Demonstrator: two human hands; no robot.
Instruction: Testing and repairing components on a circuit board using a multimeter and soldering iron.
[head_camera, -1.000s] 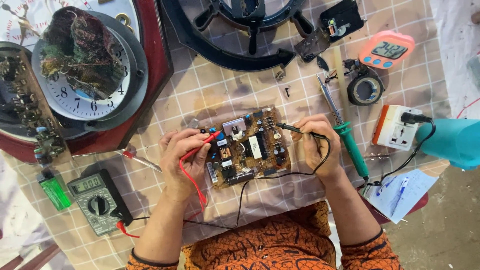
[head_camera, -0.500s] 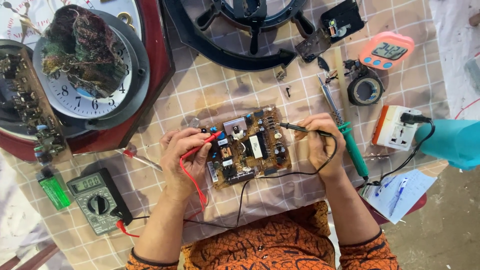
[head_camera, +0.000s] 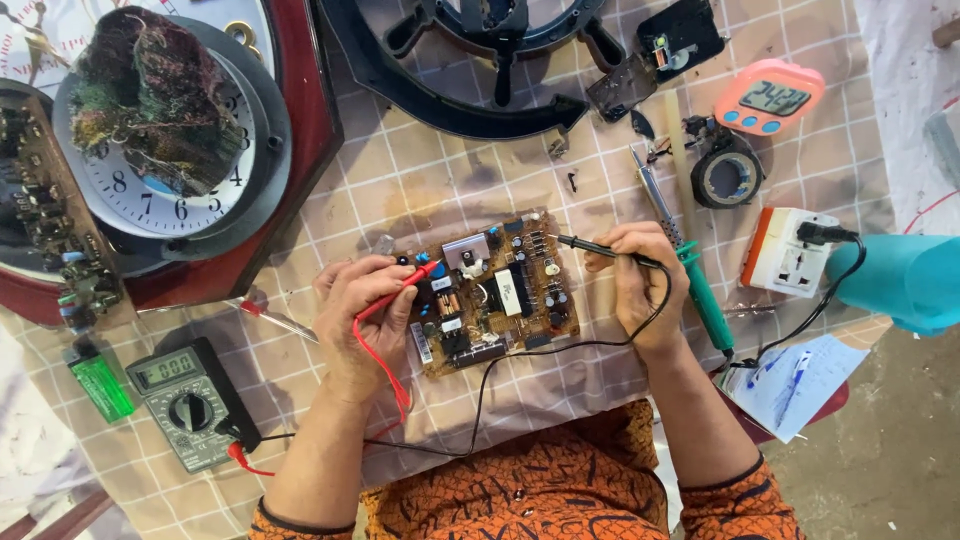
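Your left hand (head_camera: 362, 305) pinches red probe (head_camera: 395, 290), right hand (head_camera: 636, 270) pinches black probe (head_camera: 600, 248); both tips on brown circuit board (head_camera: 495, 290) centre-surface. Grey multimeter (head_camera: 190, 400) left of board, reading unclear.

The counter (head_camera: 420, 180) has a beige cloth with a pattern of thin white squares. The circuit board (head_camera: 495, 290) is brown-yellow with black, blue and silver parts. One probe (head_camera: 395, 295) is red with a red wire, the other probe (head_camera: 600, 248) is black with a black wire. The multimeter (head_camera: 190, 400) is dark grey, the lighter (head_camera: 100, 385) bright green, the timer (head_camera: 768, 97) orange. The soldering iron (head_camera: 705, 300) has a green handle. The sleeves (head_camera: 740, 505) are orange with a black pattern.
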